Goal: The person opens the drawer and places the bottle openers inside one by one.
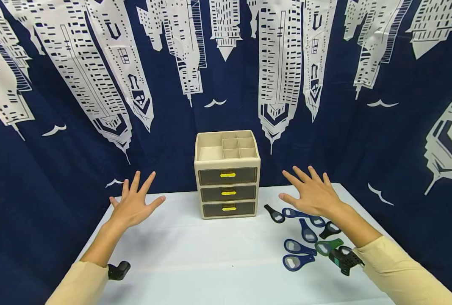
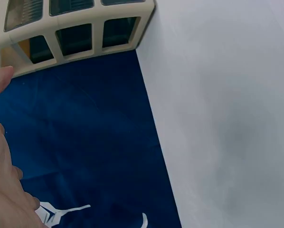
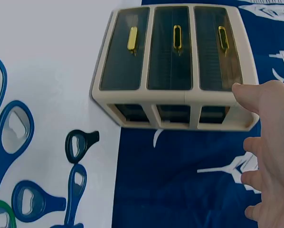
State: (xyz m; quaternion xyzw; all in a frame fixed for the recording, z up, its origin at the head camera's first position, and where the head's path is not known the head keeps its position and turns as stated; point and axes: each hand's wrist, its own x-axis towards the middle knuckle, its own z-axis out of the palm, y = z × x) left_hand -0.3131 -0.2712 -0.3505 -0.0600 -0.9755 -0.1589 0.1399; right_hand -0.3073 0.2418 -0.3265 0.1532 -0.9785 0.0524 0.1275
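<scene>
- "what's the cabinet (image 1: 228, 185) like?"
- "cream, upright at the back of the worktop (image 1: 195, 254). three dark drawers (image 1: 212, 194), all closed, with yellow handles (image 1: 228, 193); the open top is divided into compartments."
- "and the bottle openers (image 1: 306, 229)?"
- "lying flat to its right, loosely scattered: mostly blue, a few black, one green (image 1: 331, 244). each has a rounded, pierced head and a short handle."

Far drawer box (image 1: 228, 186): smooth plastic, glossy see-through fronts (image 3: 170, 71), shiny handles (image 1: 227, 174); right bottle openers (image 1: 307, 233): smooth plastic; far backdrop (image 1: 226, 118): matt cloth
</scene>
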